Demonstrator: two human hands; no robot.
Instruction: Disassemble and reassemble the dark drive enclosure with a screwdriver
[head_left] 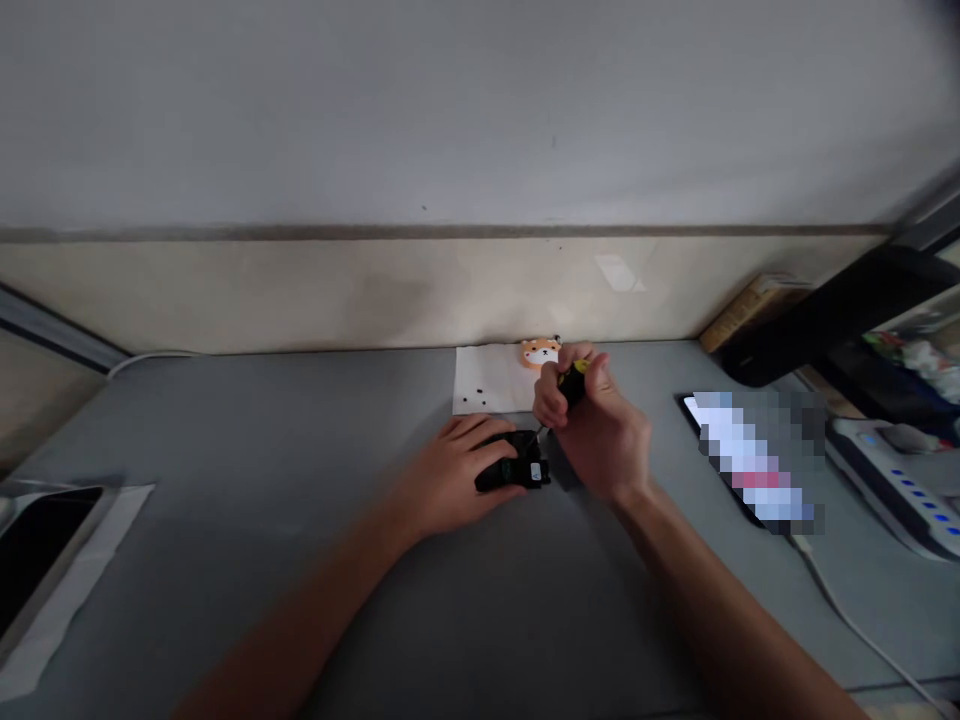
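A small black device (512, 472) lies on the grey table, its exact kind hard to make out; a pale label shows at its right end. My left hand (450, 482) is closed around its left side, fingers over the top and thumb along the near edge. In my right hand (600, 435) is a screwdriver (574, 382) with a yellow and black handle, gripped in a fist. Its thin shaft slants down to the device's top; whether the tip sits in a screw cannot be seen. Behind the device, several tiny dark pieces (480, 391) lie on a white paper (495, 370).
An orange and white animal-face trinket (540, 352) rests on the paper by the wall. To the right are a phone (727, 455) with a cable, a white power strip (892, 485) and a black bar-shaped object (832, 315). A dark-screened device (45, 545) lies at far left.
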